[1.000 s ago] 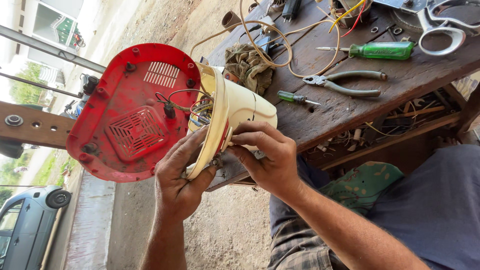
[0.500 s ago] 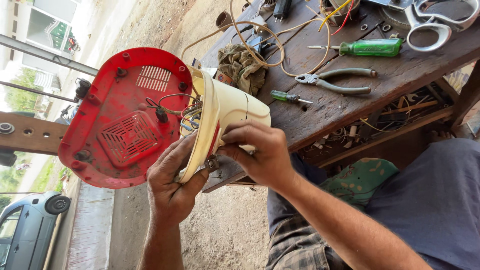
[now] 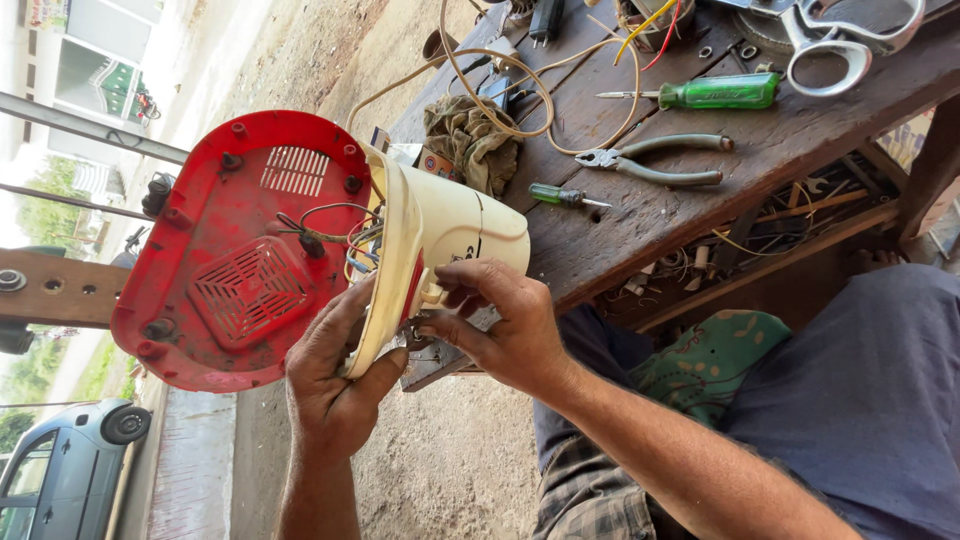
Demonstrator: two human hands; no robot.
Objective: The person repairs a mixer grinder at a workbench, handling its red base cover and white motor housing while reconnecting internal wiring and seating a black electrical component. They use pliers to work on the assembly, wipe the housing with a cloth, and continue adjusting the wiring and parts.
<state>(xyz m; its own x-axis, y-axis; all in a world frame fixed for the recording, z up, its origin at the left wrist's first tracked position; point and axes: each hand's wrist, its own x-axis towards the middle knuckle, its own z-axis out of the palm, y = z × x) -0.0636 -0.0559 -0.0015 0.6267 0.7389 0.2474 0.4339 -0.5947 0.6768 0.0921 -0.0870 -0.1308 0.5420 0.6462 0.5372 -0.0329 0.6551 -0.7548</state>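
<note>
A small appliance is held over the workbench edge: a cream plastic housing [image 3: 450, 225] with its red bottom cover [image 3: 235, 250] swung off to the left and joined by thin wires [image 3: 335, 235]. My left hand [image 3: 335, 385] grips the cream rim from below, thumb on the outer lip. My right hand [image 3: 500, 320] rests on the housing's lower side, its fingertips pinching at a small cream part on the edge. What lies under those fingertips is hidden.
The wooden workbench [image 3: 690, 215] carries pliers [image 3: 655, 160], a large green-handled screwdriver [image 3: 715, 92], a small green screwdriver [image 3: 560, 195], a dirty rag [image 3: 470, 135], a looping cream cord [image 3: 500, 85] and scissors [image 3: 840, 45]. A shelf of scrap sits below. A car [image 3: 60, 470] stands far left.
The appliance has drifted slightly left in view, still held by both hands. My right hand's fingers have shifted along the housing's edge.
</note>
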